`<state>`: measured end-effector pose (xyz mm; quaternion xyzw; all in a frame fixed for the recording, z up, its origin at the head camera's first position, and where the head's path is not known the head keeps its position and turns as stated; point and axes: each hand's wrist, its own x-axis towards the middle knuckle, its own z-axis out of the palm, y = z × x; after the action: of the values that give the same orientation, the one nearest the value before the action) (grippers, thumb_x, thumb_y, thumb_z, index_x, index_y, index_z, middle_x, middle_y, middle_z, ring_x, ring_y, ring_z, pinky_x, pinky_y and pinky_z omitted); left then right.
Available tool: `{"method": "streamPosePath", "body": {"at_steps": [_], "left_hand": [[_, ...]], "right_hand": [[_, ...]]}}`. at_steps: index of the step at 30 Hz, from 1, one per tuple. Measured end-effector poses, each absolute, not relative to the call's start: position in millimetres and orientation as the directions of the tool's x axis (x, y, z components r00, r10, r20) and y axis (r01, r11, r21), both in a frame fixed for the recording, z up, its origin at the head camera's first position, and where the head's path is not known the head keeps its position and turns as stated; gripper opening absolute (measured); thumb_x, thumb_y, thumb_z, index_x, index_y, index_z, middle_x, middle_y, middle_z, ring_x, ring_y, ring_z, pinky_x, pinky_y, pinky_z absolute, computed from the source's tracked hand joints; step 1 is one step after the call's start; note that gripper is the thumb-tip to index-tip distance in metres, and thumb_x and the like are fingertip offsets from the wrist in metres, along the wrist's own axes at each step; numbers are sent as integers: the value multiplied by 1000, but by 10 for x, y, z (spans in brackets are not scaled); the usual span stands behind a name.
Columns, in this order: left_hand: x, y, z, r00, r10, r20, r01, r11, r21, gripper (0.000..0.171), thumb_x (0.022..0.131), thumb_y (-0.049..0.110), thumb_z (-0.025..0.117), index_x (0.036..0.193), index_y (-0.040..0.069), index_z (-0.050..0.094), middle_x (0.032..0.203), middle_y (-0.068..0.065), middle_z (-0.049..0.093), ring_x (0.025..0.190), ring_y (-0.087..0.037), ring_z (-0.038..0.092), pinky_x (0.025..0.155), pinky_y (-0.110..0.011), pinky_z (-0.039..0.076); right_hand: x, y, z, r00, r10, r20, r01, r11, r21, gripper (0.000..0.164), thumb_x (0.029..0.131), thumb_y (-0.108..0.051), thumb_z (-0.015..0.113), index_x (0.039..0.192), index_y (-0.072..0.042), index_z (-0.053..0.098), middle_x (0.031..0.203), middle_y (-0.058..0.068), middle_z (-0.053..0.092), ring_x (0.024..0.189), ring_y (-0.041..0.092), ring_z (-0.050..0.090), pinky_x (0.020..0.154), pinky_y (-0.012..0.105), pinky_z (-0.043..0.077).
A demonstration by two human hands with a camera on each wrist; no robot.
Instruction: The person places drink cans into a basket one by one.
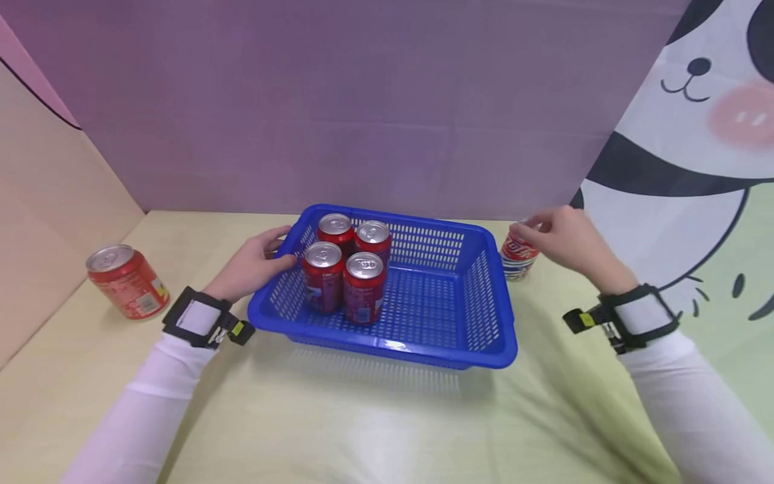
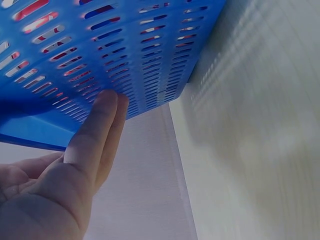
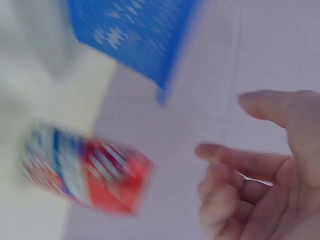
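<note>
A blue plastic basket with slotted walls sits on the table in the head view. Several red drink cans stand in its left half. At the left rim, my left hand grips the basket, thumb over the rim and fingers against the outer wall. My right hand hovers at the top of a red, white and blue drink can, just outside the basket's right side. In the blurred right wrist view, the can lies apart from the loosely bent fingers, thumb and forefinger spread.
Another red drink can stands on the table at the far left, beyond the left forearm. Behind the basket rises a purple-grey wall. A panda-patterned panel borders the right side, and a pale panel the left.
</note>
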<state>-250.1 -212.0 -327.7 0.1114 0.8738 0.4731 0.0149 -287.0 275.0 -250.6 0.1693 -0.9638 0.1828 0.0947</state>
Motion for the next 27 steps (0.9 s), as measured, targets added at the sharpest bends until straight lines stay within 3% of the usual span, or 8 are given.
{"method": "streamPosePath", "body": {"at_steps": [5,10,20,27], "left_hand": [[-2486,-2133,-3257,-977,195,81,174,528,831,68,98,16,59,154,-2,24,142,-32,43,125,-46,48,96,-54,46],[-2481,-2154,-3271,-978,192,85,175,521,835,68,98,16,59,154,-2,24,143,-32,42,126,-47,46,97,-54,45],[-2485,-2143,-3305,-977,193,91,179,511,841,68,98,16,60,153,-2,25,141,-32,44,125,-47,47,96,-54,45],[-2491,-2121,-3296,-977,195,91,181,514,838,68,98,17,60,154,-1,26,140,-31,46,124,-46,49,93,-52,48]], "right_hand": [[-3046,2874,-2106,-892,-434,125,-451,868,-207,31,88,-22,75,108,1,72,96,15,70,84,30,63,68,43,55],[-3233,2890,-1958,-870,-492,-16,-484,860,-161,38,83,-16,80,116,-1,71,114,17,68,103,35,61,82,51,54],[-3556,2903,-2144,-882,-456,-116,-432,883,-184,46,82,-16,81,124,-3,67,122,20,64,116,42,53,87,59,49],[-3663,2922,-2323,-863,-482,-149,-451,870,-201,45,80,-11,82,122,-2,68,115,18,67,111,42,58,82,52,54]]}}
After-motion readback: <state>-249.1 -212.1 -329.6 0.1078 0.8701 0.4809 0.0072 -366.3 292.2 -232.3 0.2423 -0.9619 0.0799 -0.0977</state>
